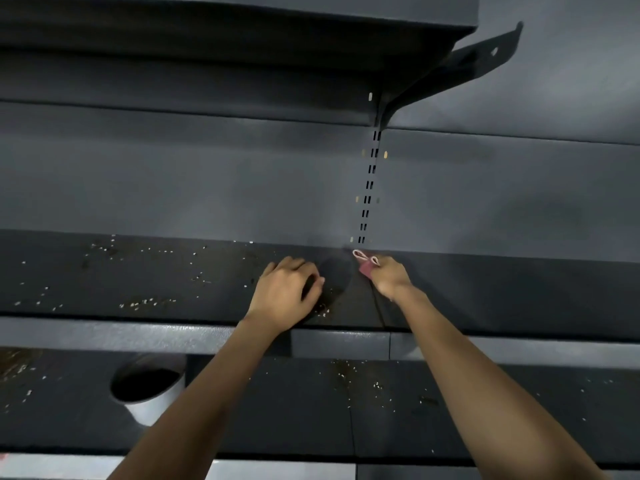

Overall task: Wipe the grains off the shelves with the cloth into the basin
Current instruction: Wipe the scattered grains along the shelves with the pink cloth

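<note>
Both arms are reaching up and forward over a dark shelf of a metal rack. The left hand is lying knuckles-up on the shelf with its fingers curled under; what it is gripping, if anything, cannot be told, as a dark rounded shape just to its right may be shadow or an object. The right hand is sitting at the back of the shelf, close to where it meets the rear panel, and is pinching a reddish cloth with a pale edge that is sticking out toward the slotted upright. The two hands are lying near each other, with the dark shape between them.

Pale grains are lying scattered over the shelf to the left of the hands, with a small cluster just beneath the left hand near the front lip. More grains are dotting the lower shelf, between and beside the forearms.

The basin, a pale round vessel with a dark inside, is standing on the lower shelf at the lower left, just left of the left forearm and well below the hands.

Above, an upper shelf is hanging on an angled bracket fixed into the upright. No brand, label or writing can be read anywhere on the rack, cloth or basin.
</note>
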Action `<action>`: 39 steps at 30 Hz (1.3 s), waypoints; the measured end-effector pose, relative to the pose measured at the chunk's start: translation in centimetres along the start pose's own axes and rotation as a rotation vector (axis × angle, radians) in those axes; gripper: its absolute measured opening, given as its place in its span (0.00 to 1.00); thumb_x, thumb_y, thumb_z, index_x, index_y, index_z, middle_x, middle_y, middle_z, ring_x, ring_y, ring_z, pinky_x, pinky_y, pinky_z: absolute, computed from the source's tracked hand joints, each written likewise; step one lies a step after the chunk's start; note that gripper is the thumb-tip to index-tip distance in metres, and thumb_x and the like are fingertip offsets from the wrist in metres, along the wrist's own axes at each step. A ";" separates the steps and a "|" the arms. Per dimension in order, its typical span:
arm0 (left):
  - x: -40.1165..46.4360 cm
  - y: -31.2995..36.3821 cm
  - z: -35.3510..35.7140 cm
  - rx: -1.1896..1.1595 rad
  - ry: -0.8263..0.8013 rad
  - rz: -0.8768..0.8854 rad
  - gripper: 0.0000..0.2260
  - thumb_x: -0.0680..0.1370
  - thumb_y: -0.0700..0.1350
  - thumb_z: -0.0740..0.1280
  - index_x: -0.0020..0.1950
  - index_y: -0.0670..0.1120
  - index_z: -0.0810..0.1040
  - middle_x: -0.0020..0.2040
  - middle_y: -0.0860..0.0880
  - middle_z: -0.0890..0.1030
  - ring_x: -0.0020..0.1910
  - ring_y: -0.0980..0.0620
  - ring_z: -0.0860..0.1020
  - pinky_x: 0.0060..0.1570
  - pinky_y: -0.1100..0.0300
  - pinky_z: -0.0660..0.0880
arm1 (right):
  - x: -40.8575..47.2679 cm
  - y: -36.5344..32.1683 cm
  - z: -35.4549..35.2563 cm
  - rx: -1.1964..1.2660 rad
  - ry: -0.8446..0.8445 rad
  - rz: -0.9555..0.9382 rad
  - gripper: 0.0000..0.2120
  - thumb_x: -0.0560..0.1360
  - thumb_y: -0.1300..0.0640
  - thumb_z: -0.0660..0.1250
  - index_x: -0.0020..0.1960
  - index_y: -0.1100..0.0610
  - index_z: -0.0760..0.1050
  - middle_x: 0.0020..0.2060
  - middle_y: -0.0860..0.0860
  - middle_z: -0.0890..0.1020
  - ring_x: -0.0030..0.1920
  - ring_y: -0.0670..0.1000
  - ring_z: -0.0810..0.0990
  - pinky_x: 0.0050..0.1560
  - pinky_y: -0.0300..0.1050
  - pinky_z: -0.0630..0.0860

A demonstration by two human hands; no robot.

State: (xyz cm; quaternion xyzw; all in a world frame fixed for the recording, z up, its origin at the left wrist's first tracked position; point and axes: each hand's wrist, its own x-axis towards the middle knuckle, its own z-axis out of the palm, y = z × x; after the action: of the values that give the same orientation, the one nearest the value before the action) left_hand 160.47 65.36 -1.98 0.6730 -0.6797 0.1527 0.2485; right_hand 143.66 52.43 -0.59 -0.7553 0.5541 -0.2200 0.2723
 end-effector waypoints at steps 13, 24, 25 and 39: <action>-3.1 0.5 0.1 0.144 -0.030 0.159 0.20 0.78 0.57 0.51 0.59 0.49 0.75 0.66 0.50 0.74 0.66 0.50 0.70 0.66 0.50 0.63 | -0.8 -0.9 -0.9 0.500 0.115 -0.039 0.14 0.79 0.52 0.60 0.59 0.57 0.76 0.51 0.52 0.80 0.49 0.52 0.79 0.45 0.36 0.74; -3.2 0.8 0.1 0.116 -0.003 0.128 0.19 0.77 0.57 0.53 0.53 0.48 0.76 0.54 0.51 0.79 0.54 0.50 0.75 0.61 0.52 0.67 | -1.0 -1.1 1.0 -0.042 0.084 0.067 0.15 0.81 0.51 0.55 0.57 0.56 0.77 0.49 0.57 0.80 0.50 0.57 0.78 0.49 0.44 0.69; -3.2 0.8 0.1 0.114 -0.002 0.126 0.19 0.77 0.57 0.53 0.53 0.47 0.76 0.53 0.51 0.79 0.53 0.50 0.75 0.61 0.52 0.66 | -1.1 -1.6 1.3 -0.045 0.062 0.038 0.15 0.81 0.50 0.55 0.56 0.56 0.77 0.47 0.56 0.80 0.48 0.56 0.78 0.51 0.45 0.70; -4.1 -0.4 -0.3 0.135 0.223 -0.185 0.13 0.76 0.49 0.54 0.45 0.46 0.77 0.45 0.49 0.78 0.42 0.47 0.75 0.44 0.53 0.68 | -0.5 -3.2 0.9 0.030 0.195 -0.003 0.15 0.81 0.53 0.54 0.56 0.59 0.76 0.51 0.60 0.80 0.52 0.60 0.78 0.54 0.49 0.73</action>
State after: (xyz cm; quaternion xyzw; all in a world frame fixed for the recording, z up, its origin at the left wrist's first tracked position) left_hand 160.80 68.96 -3.97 0.7268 -0.5711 0.2486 0.2896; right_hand 146.39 53.81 0.85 -0.7268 0.5736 -0.3011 0.2282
